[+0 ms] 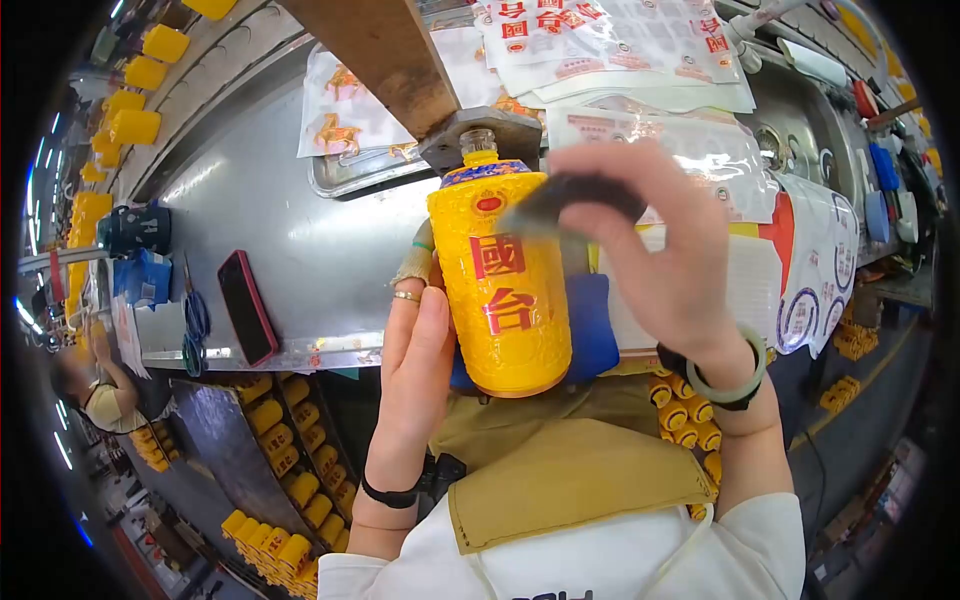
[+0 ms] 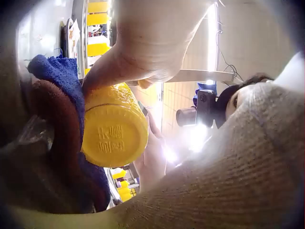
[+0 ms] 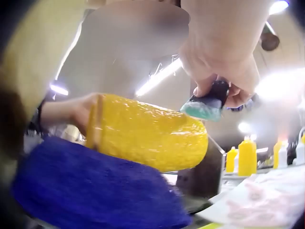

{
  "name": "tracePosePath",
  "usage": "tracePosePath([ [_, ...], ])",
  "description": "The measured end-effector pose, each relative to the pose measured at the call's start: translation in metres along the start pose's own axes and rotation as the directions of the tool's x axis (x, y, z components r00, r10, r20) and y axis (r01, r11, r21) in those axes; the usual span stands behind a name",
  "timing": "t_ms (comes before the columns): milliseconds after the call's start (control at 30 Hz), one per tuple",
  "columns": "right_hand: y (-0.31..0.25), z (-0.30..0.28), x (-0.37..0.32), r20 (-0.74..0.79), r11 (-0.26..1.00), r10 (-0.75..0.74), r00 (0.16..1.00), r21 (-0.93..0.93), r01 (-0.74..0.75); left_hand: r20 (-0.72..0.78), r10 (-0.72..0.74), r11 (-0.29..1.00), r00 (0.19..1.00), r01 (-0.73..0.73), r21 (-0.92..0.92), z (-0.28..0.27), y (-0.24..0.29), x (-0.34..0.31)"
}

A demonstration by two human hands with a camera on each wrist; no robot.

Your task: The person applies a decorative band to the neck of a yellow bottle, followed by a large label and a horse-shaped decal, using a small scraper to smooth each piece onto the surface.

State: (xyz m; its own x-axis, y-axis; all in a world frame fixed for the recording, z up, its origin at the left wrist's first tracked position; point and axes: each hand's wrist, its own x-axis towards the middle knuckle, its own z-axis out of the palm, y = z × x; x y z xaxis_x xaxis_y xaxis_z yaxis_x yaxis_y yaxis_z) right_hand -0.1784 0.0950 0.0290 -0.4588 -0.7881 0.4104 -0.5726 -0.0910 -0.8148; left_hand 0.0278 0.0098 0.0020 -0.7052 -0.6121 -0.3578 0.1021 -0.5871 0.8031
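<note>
A yellow bottle (image 1: 505, 290) with red characters lies with its neck toward a metal bracket (image 1: 470, 140). The left hand (image 1: 415, 350) supports its left side, fingers extended along it; a thumb and palm show above the bottle's base (image 2: 114, 136) in the left wrist view. Pinched in the right hand (image 1: 660, 245) is a dark scraper-like tool (image 1: 570, 203), blurred, over the upper right of the bottle. Its pale green edge (image 3: 202, 110) is at the bottle's surface in the right wrist view; contact is unclear. A blue towel (image 3: 95, 186) lies beneath the bottle.
A phone (image 1: 247, 308) and scissors (image 1: 195, 325) lie on the metal table (image 1: 230, 200) at the left. Printed sheets (image 1: 620, 50) cover the back and right, near a sink (image 1: 790, 130). A wooden beam (image 1: 385, 60) comes down to the bracket. Yellow bottles (image 1: 290, 440) fill racks below.
</note>
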Motion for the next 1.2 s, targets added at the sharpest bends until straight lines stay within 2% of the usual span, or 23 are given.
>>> tracePosePath([
  [33,0.009,-0.004,0.014,-0.047,0.955,-0.236,0.971,-0.196,0.222,0.0,0.003,1.0,1.0,-0.003,0.0,-0.001,-0.001,0.001],
  [67,0.015,-0.008,0.024,-0.046,0.824,-0.464,0.885,-0.389,0.412,0.013,0.04,0.999,0.999,-0.04,0.006,-0.002,-0.001,0.003],
  [100,0.01,-0.004,0.02,-0.046,0.822,-0.469,0.882,-0.388,0.417,0.026,0.077,0.997,0.997,-0.078,0.011,-0.004,-0.001,0.004],
  [133,0.001,0.002,0.009,0.072,0.801,-0.525,0.848,-0.294,0.521,0.026,0.084,0.996,0.996,-0.084,0.01,-0.007,-0.001,0.003],
  [200,-0.019,0.019,-0.008,0.224,0.737,-0.656,0.721,-0.011,0.675,-0.018,0.107,0.994,0.994,-0.106,0.041,-0.012,-0.001,0.001],
  [267,-0.045,0.019,-0.018,0.474,0.783,-0.564,0.676,0.047,0.62,-0.025,0.131,0.989,0.991,-0.129,0.076,-0.008,0.005,-0.001],
  [300,-0.043,0.017,-0.004,0.537,0.717,-0.539,0.649,-0.111,0.688,-0.036,0.153,0.982,0.988,-0.148,0.117,-0.006,0.006,-0.003],
  [333,-0.034,0.023,0.009,0.439,0.715,-0.512,0.739,-0.258,0.649,-0.031,0.151,0.982,0.988,-0.146,0.121,-0.006,0.004,-0.005],
  [367,-0.019,0.014,0.034,0.409,0.686,-0.501,0.762,-0.349,0.639,-0.022,0.245,0.932,0.969,-0.229,0.28,-0.005,-0.002,-0.007],
  [400,-0.012,0.003,0.054,0.299,0.713,-0.479,0.826,-0.417,0.564,0.001,0.336,0.85,0.942,-0.304,0.43,-0.003,-0.006,-0.009],
  [433,-0.008,-0.006,0.063,0.212,0.746,-0.484,0.849,-0.409,0.526,-0.035,0.307,0.841,0.951,-0.254,0.477,0.004,-0.003,-0.014],
  [467,-0.01,-0.01,0.062,0.21,0.747,-0.484,0.85,-0.407,0.526,-0.035,0.307,0.84,0.951,-0.254,0.479,0.006,-0.002,-0.016],
  [500,-0.013,-0.012,0.059,0.082,0.894,-0.373,0.924,-0.237,0.382,0.079,0.306,0.771,0.949,-0.296,0.564,0.006,-0.001,-0.019],
  [533,-0.014,-0.013,0.053,-0.018,0.974,-0.223,0.975,-0.033,0.223,0.188,0.288,0.692,0.939,-0.34,0.637,0.007,-0.001,-0.021],
  [567,-0.014,-0.016,0.046,0.001,0.98,-0.135,0.991,0.148,0.134,0.197,0.298,0.74,0.934,-0.356,0.571,0.008,0.001,-0.018],
  [600,-0.01,-0.018,0.039,0.001,0.98,-0.132,0.991,0.152,0.13,0.194,0.295,0.739,0.935,-0.353,0.573,0.005,0.003,-0.016],
  [667,-0.001,-0.016,0.022,0.02,0.909,0.157,0.987,0.389,-0.152,0.183,0.194,0.884,0.964,-0.252,0.393,-0.003,0.004,-0.014],
  [700,-0.005,-0.014,0.014,0.056,0.868,0.272,0.961,0.416,-0.27,0.2,0.205,0.897,0.958,-0.265,0.353,-0.003,0.004,-0.012],
  [833,0.002,-0.001,-0.011,0.177,0.845,0.371,0.911,0.342,-0.411,0.164,0.114,0.956,0.98,-0.153,0.249,-0.002,0.005,-0.01],
  [900,0.006,0.011,-0.021,0.223,0.742,0.509,0.831,0.376,-0.555,0.132,0.157,0.968,0.979,-0.179,0.175,0.001,0.003,-0.008],
  [1033,0.007,0.022,-0.033,0.248,0.703,0.514,0.821,0.426,-0.569,0.151,0.137,0.968,0.979,-0.164,0.189,-0.004,0.002,-0.009],
  [1133,0.003,0.024,-0.034,0.24,0.776,0.471,0.849,0.344,-0.529,0.148,0.111,0.966,0.983,-0.141,0.215,-0.003,0.003,-0.01],
  [1200,0.004,0.021,-0.033,0.27,0.727,0.493,0.827,0.394,-0.562,0.154,0.109,0.934,0.982,-0.154,0.322,-0.001,0.005,-0.01],
])
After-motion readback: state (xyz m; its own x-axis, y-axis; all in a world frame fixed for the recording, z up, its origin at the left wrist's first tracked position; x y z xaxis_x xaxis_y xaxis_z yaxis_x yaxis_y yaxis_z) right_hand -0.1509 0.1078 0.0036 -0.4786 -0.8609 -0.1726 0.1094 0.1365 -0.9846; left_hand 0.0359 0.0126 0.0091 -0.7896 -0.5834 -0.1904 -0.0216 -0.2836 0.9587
